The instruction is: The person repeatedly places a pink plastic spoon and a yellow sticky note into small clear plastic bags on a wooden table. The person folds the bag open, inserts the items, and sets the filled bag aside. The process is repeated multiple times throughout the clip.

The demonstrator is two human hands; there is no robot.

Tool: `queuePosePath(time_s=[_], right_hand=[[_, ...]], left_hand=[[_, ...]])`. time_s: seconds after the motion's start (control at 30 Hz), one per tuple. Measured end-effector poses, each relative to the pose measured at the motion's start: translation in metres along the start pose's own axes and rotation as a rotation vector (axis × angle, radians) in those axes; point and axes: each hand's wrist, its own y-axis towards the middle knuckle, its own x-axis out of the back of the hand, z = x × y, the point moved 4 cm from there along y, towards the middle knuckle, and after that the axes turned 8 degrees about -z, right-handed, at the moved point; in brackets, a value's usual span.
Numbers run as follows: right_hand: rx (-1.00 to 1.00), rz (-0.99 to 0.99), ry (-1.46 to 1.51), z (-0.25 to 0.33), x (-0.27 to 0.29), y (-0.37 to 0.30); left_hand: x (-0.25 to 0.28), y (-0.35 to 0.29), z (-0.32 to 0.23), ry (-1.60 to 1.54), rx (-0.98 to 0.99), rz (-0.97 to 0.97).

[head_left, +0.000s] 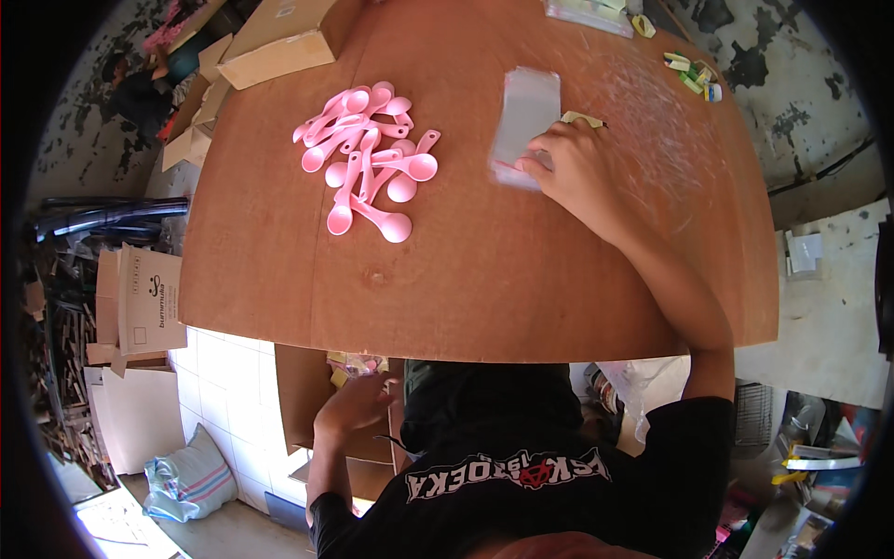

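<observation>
Clear plastic bags (528, 107), stacked flat on the table (447, 298), right of the heaped pink spoons (371, 140). Touched near the lower right by the right hand (570, 160), thumb and fingers loosely parted. Best, probably, to rub lightly with the thumb, separate one bag alone and keep the rest squared (clingy film, easily doubled). Cannot tell of any grip in the left hand (354, 404), low by the open carton (296, 387).

pink spoons (370, 142), brown table (447, 289), black shirt (531, 505)
</observation>
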Motion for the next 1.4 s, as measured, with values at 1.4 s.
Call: queuePosePath(time_s=[1.4], right_hand=[[-0.114, -0.071, 0.190, -0.015, 0.009, 0.002]], left_hand=[[0.166, 0.216, -0.193, -0.038, -0.712, -0.629]])
